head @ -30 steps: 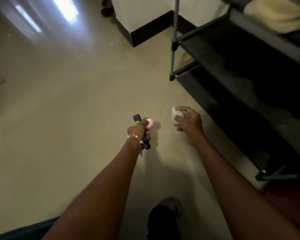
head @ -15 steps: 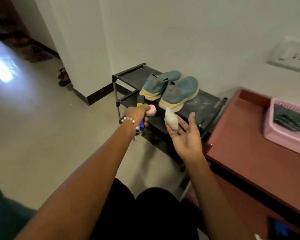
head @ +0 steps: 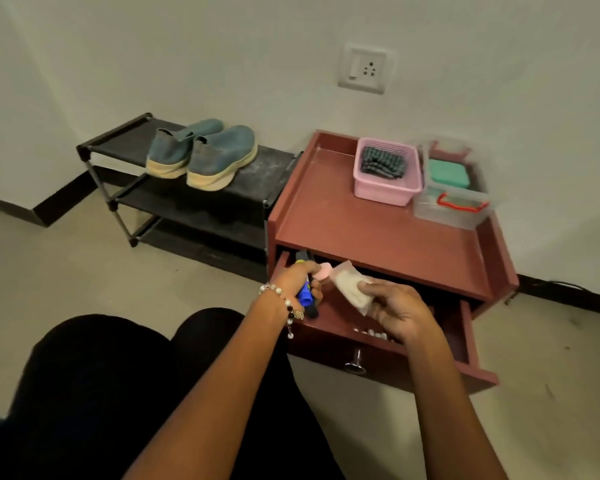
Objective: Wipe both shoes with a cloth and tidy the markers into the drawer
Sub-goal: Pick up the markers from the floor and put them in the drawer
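Markers: a bunch, long way running from near the person toward the wall, over the open drawer's left end.
Left hand: fist curled round the markers, wrist bent down.
Right hand: pinches the white cloth over the drawer.
Shoes: side by side on the rack's top shelf, toes to the wall.

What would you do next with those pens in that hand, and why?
Probably lower the left hand and let the markers go into the drawer: it is already pulled open, and that hand holds them right above it.
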A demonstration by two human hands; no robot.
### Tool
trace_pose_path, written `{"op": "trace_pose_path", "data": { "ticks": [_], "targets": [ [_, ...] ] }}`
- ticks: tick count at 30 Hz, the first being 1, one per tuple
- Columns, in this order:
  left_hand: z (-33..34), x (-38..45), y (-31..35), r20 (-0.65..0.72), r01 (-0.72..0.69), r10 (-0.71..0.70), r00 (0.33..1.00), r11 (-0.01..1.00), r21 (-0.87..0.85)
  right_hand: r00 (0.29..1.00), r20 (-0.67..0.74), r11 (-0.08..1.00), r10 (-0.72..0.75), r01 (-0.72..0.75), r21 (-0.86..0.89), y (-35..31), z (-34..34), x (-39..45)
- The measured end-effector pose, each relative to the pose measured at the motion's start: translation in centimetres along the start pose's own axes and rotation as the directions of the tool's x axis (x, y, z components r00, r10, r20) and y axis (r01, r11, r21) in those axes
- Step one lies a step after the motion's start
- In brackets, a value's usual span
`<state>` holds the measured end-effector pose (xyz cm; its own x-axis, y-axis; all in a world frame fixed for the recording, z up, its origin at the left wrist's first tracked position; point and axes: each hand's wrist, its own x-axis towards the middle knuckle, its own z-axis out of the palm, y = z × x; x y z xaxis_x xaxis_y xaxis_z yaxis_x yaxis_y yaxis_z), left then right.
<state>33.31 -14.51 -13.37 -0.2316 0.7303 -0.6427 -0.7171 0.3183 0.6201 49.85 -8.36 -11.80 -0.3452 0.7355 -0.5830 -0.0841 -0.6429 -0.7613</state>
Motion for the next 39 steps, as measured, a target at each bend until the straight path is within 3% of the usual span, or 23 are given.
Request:
{"op": "trace_pose_path", "data": {
  "ticks": [5,8,13,17,20,21,22,24,25,27,29,31,36,39],
  "targets": [
    [0.4,2.9,-1.9,-0.049,0.013,-0.005,0.999,0.989,0.149,0.946,-0.324,0.986,-0.022,-0.034,-0.166,0.8,-4.5,4.3],
    [0.5,4.4,-1.7,-0.06,-0.01,0.024,0.998,0.974,0.226,0.906,-0.399,0.917,-0.14,-0.033,-0.397,2.0,-5.6,7.8],
    [-0.5,7.0,-2.3,-0.13,0.027,0.023,0.991,0.927,0.373,0.959,-0.198,0.582,-0.203,-0.044,-0.812,2.8,-5.7,11.7],
    [-0.8,8.4,-2.7,-0.153,0.074,-0.008,0.988,0.9,0.429,0.981,-0.109,0.296,-0.161,-0.058,-0.953,3.2,-6.2,13.7],
    [-0.9,9.1,-2.9,-0.157,0.073,-0.001,0.988,0.887,0.456,0.937,-0.089,0.121,-0.338,-0.051,-0.991,2.8,-5.5,13.1],
    [-0.9,9.2,-3.0,-0.152,0.076,-0.005,0.988,0.881,0.467,0.917,-0.065,0.132,-0.394,-0.013,-0.991,2.7,-5.0,12.6],
    [-0.8,9.3,-3.1,-0.145,0.082,-0.014,0.989,0.877,0.474,0.917,-0.04,0.244,-0.396,0.063,-0.968,2.6,-4.3,11.8],
    [-0.8,9.3,-3.4,-0.128,0.087,-0.029,0.991,0.874,0.477,0.966,0.082,0.591,-0.247,0.217,-0.777,2.8,-3.1,10.1],
    [-0.8,9.3,-3.5,-0.118,0.086,-0.033,0.992,0.872,0.483,0.972,0.173,0.7,-0.16,0.235,-0.674,3.0,-2.4,9.3],
    [-0.8,9.0,-3.4,-0.097,0.085,-0.043,0.994,0.871,0.484,0.955,0.286,0.755,-0.075,0.241,-0.61,3.4,-1.5,8.5],
    [-0.8,8.7,-3.3,-0.074,0.085,-0.057,0.996,0.881,0.465,0.955,0.278,0.778,-0.104,0.252,-0.575,3.6,-1.0,8.6],
    [-1.0,8.6,-3.3,-0.099,0.072,-0.029,0.995,0.88,0.47,0.977,0.184,0.789,-0.112,0.199,-0.581,3.5,-0.9,9.1],
    [-1.3,8.8,-3.4,-0.186,0.072,0.015,0.982,0.888,0.454,0.997,0.069,0.504,-0.044,0.082,-0.86,3.5,-2.4,10.7],
    [-1.1,9.3,-3.3,-0.212,0.069,0.023,0.977,0.906,0.418,0.983,0.078,0.366,-0.166,0.135,-0.921,3.5,-2.2,11.9]
  ]
}}
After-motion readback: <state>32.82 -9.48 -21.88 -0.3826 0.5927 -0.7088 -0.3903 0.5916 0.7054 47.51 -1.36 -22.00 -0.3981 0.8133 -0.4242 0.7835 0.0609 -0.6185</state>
